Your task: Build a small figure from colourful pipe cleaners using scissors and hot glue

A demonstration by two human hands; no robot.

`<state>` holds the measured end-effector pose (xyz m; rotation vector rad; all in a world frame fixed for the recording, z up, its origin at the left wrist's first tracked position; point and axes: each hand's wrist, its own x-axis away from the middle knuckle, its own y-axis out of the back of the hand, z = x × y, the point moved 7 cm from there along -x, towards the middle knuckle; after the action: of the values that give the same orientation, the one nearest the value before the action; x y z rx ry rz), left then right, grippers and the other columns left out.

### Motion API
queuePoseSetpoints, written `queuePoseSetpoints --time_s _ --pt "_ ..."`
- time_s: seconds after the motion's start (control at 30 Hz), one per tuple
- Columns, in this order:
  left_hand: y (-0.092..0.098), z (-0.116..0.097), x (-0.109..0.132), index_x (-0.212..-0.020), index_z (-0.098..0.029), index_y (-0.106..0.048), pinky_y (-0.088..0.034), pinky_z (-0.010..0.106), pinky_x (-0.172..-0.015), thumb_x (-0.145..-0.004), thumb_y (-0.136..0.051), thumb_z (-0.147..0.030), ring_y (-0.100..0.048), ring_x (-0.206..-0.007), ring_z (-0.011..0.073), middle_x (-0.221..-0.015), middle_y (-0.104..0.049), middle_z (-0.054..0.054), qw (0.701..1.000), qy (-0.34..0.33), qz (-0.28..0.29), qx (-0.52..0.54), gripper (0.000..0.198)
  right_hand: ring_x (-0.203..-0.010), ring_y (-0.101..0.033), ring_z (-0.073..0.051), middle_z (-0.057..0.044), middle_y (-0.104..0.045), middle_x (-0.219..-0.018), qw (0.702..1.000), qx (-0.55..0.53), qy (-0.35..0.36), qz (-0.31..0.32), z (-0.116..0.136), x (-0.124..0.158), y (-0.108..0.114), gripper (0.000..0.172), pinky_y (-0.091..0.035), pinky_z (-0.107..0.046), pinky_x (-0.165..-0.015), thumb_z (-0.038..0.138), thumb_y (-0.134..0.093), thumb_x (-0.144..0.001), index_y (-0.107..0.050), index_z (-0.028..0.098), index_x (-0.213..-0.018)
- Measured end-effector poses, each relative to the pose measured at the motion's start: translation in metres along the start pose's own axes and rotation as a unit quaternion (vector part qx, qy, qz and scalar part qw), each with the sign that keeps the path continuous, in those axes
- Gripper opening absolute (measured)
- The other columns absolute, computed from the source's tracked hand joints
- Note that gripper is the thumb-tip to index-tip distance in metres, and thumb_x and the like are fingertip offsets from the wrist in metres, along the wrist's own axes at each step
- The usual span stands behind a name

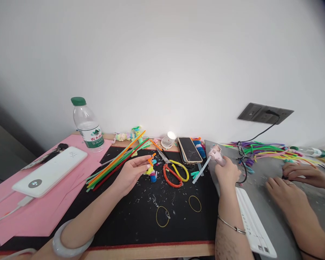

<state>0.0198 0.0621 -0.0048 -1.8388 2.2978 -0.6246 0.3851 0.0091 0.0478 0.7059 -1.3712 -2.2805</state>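
Observation:
My left hand [132, 171] pinches a small colourful pipe-cleaner piece [152, 159], orange at the top; yellow and blue parts show below my fingertips. In my right hand [227, 171] is a pale pink hot glue gun [216, 153], with a translucent glue stick [202, 169] sticking out toward the mat. Part of the gun is hidden by my fingers. Between my hands lie scissors [176, 175] with one red and one yellow handle. Beside my left hand rests a bundle of pipe cleaners [111, 167] in orange, green and red.
A phone [190, 150] and a white paper cup [169, 139] stand near the wall. Rubber bands [162, 216] lie on the black mat [135, 224]. At left are a water bottle [88, 124] and a power bank [51, 171]. Another person's hands [289, 191] work at right.

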Motion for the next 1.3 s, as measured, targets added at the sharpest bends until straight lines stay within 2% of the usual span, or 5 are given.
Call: queuePoseSetpoints --time_s 0.3,0.4,0.6,0.83,1.3 --pt "0.007 -0.007 -0.001 -0.093 -0.018 -0.074 -0.051 0.033 -0.085 -0.058 -0.083 -0.03 -0.067 -0.091 0.0205 -0.096 -0.074 0.006 0.996 -0.044 -0.071 -0.039 0.038 -0.096 -0.06 -0.03 -0.015 -0.068 -0.103 0.952 -0.275 0.121 -0.056 0.027 0.009 0.014 0.048 -0.044 -0.04 -0.085 0.037 -0.05 -0.078 -0.063 0.011 -0.116" --pt "0.009 -0.009 -0.001 -0.093 -0.017 -0.074 -0.053 0.034 -0.081 -0.062 -0.08 -0.037 -0.068 -0.084 0.0211 -0.087 -0.075 0.006 0.992 -0.057 -0.078 -0.082 0.037 -0.098 -0.06 -0.027 -0.013 -0.068 -0.105 0.897 -0.393 0.203 0.021 0.048 0.022 0.012 0.045 -0.045 -0.036 -0.084 0.036 -0.052 -0.079 -0.063 0.012 -0.115" --pt "0.008 -0.013 0.0 -0.09 -0.016 -0.074 -0.055 0.034 -0.075 -0.067 -0.076 -0.04 -0.069 -0.074 0.0208 -0.075 -0.074 0.005 0.983 -0.082 -0.078 -0.142 0.033 -0.051 -0.05 -0.015 -0.002 -0.056 -0.052 0.834 -0.444 0.232 0.233 0.07 0.047 -0.014 0.027 -0.042 -0.028 -0.052 0.039 -0.061 -0.074 -0.057 0.017 -0.059" --pt "0.005 -0.009 -0.001 -0.091 -0.017 -0.07 -0.055 0.038 -0.084 -0.07 -0.073 -0.041 -0.07 -0.087 0.0242 -0.086 -0.075 0.007 0.985 -0.078 -0.058 -0.141 0.032 -0.041 -0.038 -0.009 0.007 -0.047 -0.049 0.743 -0.447 0.271 0.418 0.099 0.095 -0.035 0.035 -0.031 -0.022 -0.042 0.04 -0.062 -0.077 -0.06 0.013 -0.101" --pt "0.004 -0.013 0.003 -0.085 -0.018 -0.067 -0.055 0.038 -0.084 -0.071 -0.071 -0.037 -0.07 -0.087 0.0238 -0.085 -0.074 0.005 0.975 -0.114 -0.069 -0.18 0.024 -0.044 -0.04 -0.009 0.005 -0.049 -0.051 0.732 -0.412 0.296 0.455 0.11 0.122 -0.047 0.031 -0.033 -0.022 -0.043 0.04 -0.064 -0.077 -0.061 0.013 -0.093"
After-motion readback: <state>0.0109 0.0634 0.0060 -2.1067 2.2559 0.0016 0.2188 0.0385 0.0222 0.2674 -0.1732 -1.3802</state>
